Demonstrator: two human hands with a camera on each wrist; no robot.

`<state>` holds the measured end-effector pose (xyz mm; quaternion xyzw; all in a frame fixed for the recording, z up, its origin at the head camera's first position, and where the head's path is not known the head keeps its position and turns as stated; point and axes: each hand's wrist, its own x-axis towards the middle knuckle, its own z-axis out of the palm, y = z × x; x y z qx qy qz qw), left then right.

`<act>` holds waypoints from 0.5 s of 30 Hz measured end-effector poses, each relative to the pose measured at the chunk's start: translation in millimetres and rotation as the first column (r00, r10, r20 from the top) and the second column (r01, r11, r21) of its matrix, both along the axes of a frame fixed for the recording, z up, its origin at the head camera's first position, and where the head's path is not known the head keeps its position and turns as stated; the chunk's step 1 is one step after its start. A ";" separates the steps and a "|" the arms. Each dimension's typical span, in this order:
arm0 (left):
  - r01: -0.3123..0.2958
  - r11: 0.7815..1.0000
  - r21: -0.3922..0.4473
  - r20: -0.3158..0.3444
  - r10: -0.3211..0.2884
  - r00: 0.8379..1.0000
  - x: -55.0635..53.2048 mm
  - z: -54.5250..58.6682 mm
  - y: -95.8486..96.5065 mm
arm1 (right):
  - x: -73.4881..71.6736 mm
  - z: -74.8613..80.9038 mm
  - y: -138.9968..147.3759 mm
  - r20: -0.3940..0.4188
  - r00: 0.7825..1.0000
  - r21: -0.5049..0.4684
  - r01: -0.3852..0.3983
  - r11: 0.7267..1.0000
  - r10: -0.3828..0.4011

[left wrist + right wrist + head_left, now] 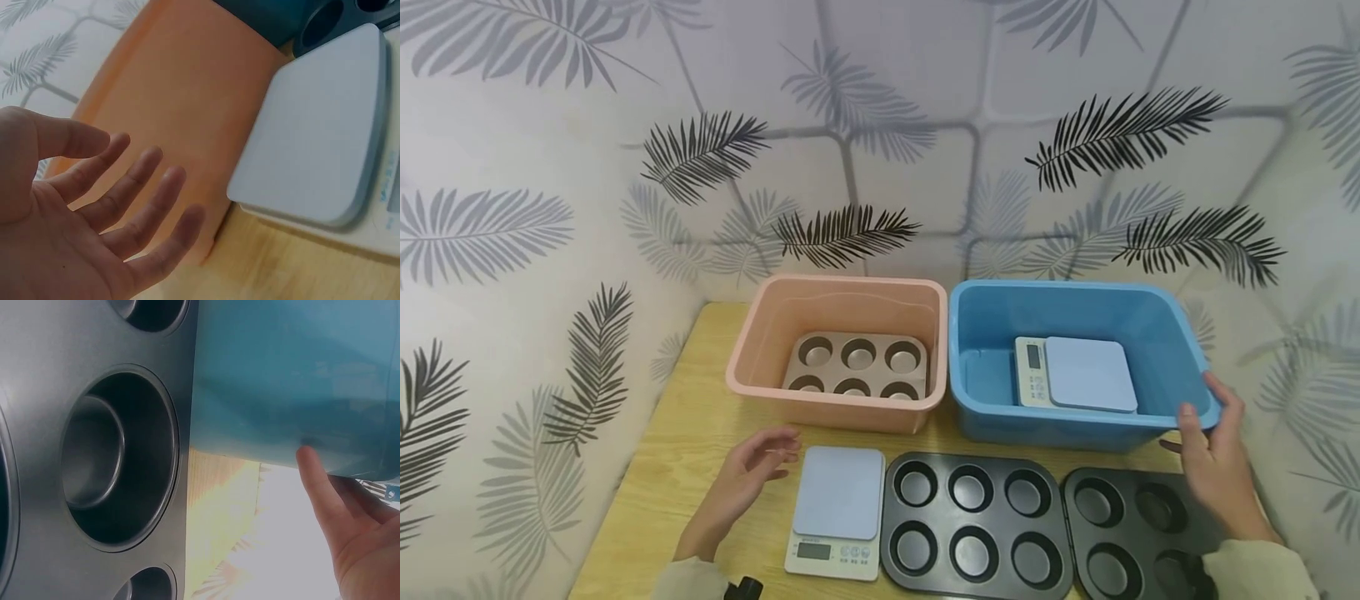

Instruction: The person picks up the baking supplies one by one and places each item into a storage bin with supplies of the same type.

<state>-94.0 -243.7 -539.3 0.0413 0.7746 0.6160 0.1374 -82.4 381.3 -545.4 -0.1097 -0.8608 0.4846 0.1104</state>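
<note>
My right hand [1217, 454] grips the front right corner of a blue plastic bin [1037, 425], thumb on the front wall and fingers round the right side. In the right wrist view the thumb [312, 472] touches the blue wall. Inside that bin lies a white kitchen scale [1090, 373]. My left hand [748, 475] is held with relaxed fingers beside a second kitchen scale [838, 496] on the table, holding nothing. In the left wrist view its palm [69, 250] faces up near the pink bin's wall [181, 94].
The pink bin [842, 408] stands left of the blue one and contains a gold-toned muffin pan [880, 367]. Two dark muffin pans [943, 533] [1131, 529] lie along the front of the wooden table [662, 467]. Behind is a leaf-patterned wall [895, 192].
</note>
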 end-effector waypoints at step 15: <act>-0.126 0.981 -0.145 0.144 0.146 0.979 16.1 -22.4 15.5 | 1.2 4.3 -4.2 0.025 0.998 0.039 0.061 0.997 -0.062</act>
